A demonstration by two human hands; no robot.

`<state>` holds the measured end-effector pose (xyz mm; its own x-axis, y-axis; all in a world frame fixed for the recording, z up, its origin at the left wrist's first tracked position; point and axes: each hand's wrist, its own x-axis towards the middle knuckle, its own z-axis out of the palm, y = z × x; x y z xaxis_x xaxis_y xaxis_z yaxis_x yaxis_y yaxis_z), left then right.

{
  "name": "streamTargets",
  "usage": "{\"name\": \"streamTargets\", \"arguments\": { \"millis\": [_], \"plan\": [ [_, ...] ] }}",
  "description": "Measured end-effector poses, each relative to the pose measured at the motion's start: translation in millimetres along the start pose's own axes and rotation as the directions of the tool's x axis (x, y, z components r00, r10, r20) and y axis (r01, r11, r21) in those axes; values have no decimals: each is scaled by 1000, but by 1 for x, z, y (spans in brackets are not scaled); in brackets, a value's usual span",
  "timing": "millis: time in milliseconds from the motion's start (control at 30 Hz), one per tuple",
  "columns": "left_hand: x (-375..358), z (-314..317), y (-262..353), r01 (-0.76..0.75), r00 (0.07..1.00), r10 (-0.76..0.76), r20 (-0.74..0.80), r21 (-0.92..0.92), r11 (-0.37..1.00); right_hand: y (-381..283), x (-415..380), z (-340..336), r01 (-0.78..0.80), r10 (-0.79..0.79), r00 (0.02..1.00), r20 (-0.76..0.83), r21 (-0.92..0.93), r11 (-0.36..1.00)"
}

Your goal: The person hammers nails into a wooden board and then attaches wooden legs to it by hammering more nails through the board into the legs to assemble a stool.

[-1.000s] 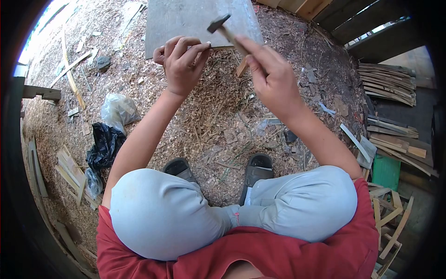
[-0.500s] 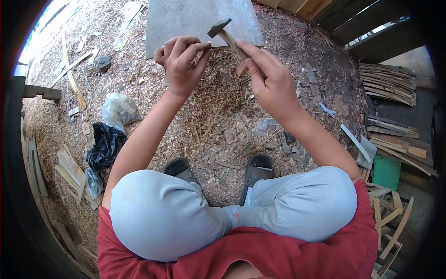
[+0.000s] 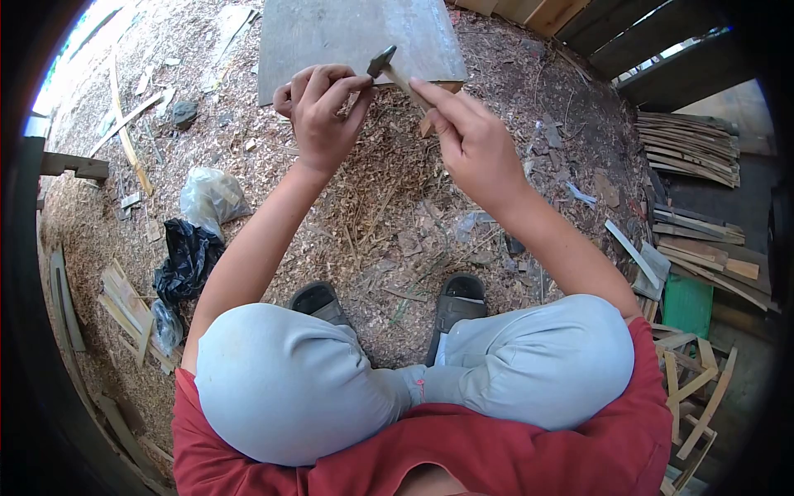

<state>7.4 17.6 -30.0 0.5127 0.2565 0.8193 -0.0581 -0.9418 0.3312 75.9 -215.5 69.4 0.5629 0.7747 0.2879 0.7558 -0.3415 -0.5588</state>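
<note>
My right hand [image 3: 481, 149] is wrapped round the wooden handle of a hammer [image 3: 383, 59], with its forefinger stretched along the handle. The dark metal hammer head is right at the fingertips of my left hand [image 3: 327, 116]. Those left fingers are bent and pinched together at the near edge of a grey board [image 3: 347, 41]. Whatever small thing they hold is hidden by the fingers and the hammer head. The board lies in front of me, beyond both hands.
Wood shavings [image 3: 372, 182] cover the ground. To the left lie a clear plastic bag [image 3: 213, 197], a black plastic bag [image 3: 186, 258] and wooden strips [image 3: 124, 302]. Stacked thin slats [image 3: 691, 149] and a green object [image 3: 687, 306] are at the right. My sandalled feet are below my hands.
The hammer head has come down and slightly left onto the left fingertips, and my right hand has shifted a little left. My left hand stays in place.
</note>
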Motion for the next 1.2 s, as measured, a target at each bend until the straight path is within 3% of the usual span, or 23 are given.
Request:
{"name": "streamTargets", "arguments": {
  "millis": [67, 200, 300, 367, 400, 467, 600, 667, 767, 900, 967, 1000, 1067, 1200],
  "plan": [
    [0, -1, 0, 0, 1000, 0, -3, -5, 1000, -3, 0, -1, 91, -84, 985, -150, 39, 995],
    [1, -1, 0, 3, 1000, -4, -10, -18, 1000, 2, -2, 4, 86, -78, 988, -132, 50, 995],
    [2, -1, 2, 2, 1000, -2, -13, -1, 1000, 2, -2, 4, 10, -9, 1000, -23, 25, 1000],
    [1, -2, 2, -6, 1000, 6, -15, 7, 1000, -3, -1, 3, 110, -96, 979, -178, 70, 991],
    [1, -3, 2, -1, 1000, 1, -14, 3, 1000, -2, -1, 4, 109, -95, 980, -178, 70, 992],
    [2, -2, 3, 1, 1000, -1, -15, -5, 1000, 0, 0, 4, 50, -50, 996, -69, -2, 999],
    [2, -2, 3, -3, 1000, 3, -16, 9, 1000, -3, 4, -3, 1, -1, 1000, -7, -8, 1000],
    [1, -4, 3, -14, 1000, 14, -22, 7, 1000, -6, 5, -4, 131, -119, 977, -177, 56, 990],
    [3, -3, 4, -8, 1000, 8, -20, 4, 1000, 2, 0, 4, 50, -50, 998, -35, 2, 999],
    [1, -2, 4, 13, 1000, -14, -9, -15, 1000, 1, 0, 5, 18, -18, 999, -28, 10, 1000],
    [0, -4, 4, 15, 1000, -16, -13, -15, 1000, -3, -1, 7, 130, -126, 975, -184, 13, 991],
    [1, -3, 4, 17, 1000, -17, -9, -31, 999, -2, -1, 8, 131, -127, 974, -186, 12, 991],
    [2, -2, 4, 17, 1000, -17, -9, -48, 999, 4, -2, 12, 12, -12, 999, -36, 2, 1000],
    [4, -8, 8, 11, 1000, -11, -7, -25, 1000, -4, 0, 4, 77, -68, 990, -120, 72, 994]
  ]
}}
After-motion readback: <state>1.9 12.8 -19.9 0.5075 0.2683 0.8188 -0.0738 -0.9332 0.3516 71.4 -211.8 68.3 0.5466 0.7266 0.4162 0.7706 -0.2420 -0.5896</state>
